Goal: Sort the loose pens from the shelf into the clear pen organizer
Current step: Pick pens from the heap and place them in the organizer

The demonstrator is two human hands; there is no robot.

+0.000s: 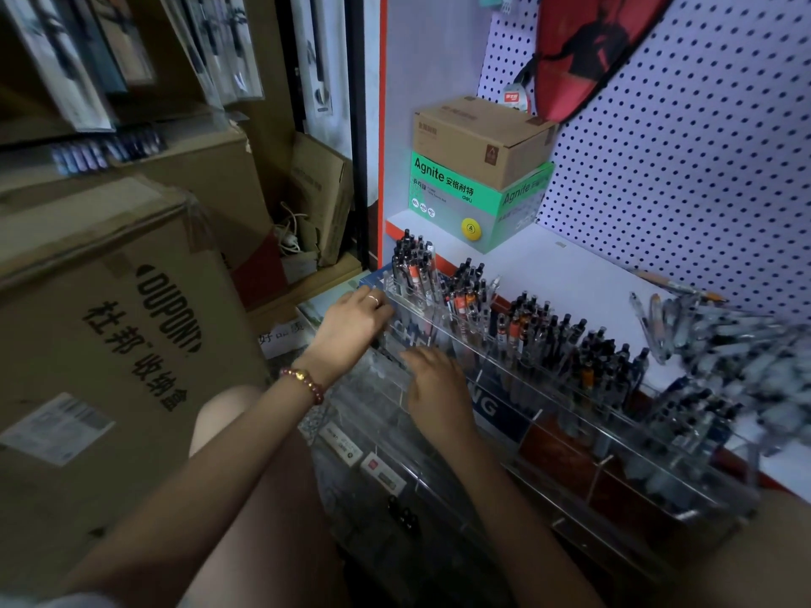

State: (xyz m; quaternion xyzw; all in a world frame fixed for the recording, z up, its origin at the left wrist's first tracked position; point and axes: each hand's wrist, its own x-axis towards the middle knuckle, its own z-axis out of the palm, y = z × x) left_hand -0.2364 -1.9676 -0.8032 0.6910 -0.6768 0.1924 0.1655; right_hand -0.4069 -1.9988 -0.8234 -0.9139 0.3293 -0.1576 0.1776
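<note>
The clear pen organizer (pixel 566 432) is a tiered acrylic rack standing along the front of the white shelf (pixel 570 274). Its back compartments hold upright black-capped pens (pixel 465 291); the front tiers look mostly bare. My left hand (pixel 351 320), with a ring and a bead bracelet, holds the rack's left end, fingers curled over its edge. My right hand (pixel 434 388) lies flat on the front tiers, fingers pointing left. Loose clear pens (pixel 654 318) lie on the shelf at the right, beside a blurred pile of more pens (pixel 746 348).
A green Agnite box (pixel 478 199) with a brown carton (pixel 478 138) on top stands at the shelf's back left. A pegboard (pixel 680 168) backs the shelf, and a red bag (pixel 588 46) hangs on it. Large cardboard cartons (pixel 109 326) are stacked on the left.
</note>
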